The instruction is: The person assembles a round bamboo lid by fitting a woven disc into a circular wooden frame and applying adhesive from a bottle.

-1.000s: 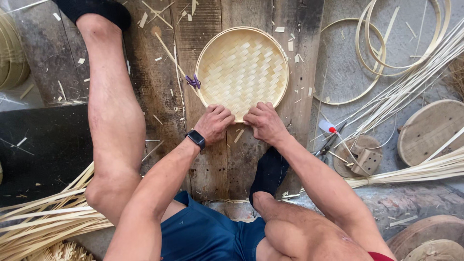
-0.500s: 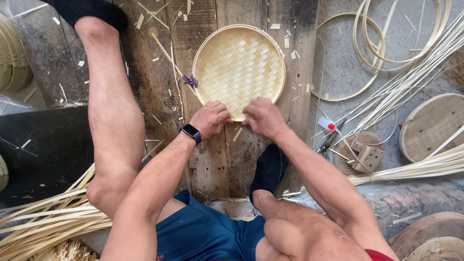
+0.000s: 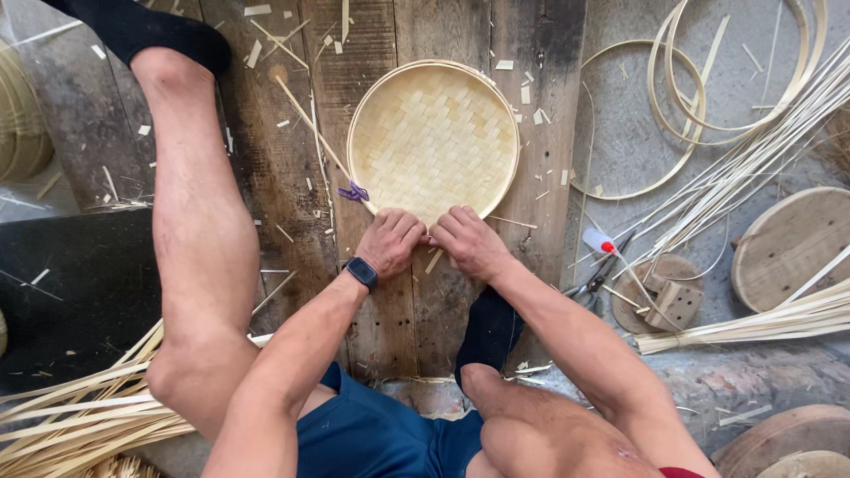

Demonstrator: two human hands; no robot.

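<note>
Tray: round woven bamboo tray (image 3: 434,137) flat on plank floor (image 3: 266,159).
Left hand (image 3: 390,241): curled, pinching near rim.
Right hand (image 3: 467,241): same, touching left.
Purple tie (image 3: 354,192): on rim, left.

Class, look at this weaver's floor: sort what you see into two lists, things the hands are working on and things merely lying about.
In hand:
- round woven bamboo tray
- left hand and right hand, both at the tray's near rim
- purple tie on the rim

Lying about:
- bamboo hoops
- loose bamboo strips
- round wooden discs
- scissors
- offcuts on the planks
</note>
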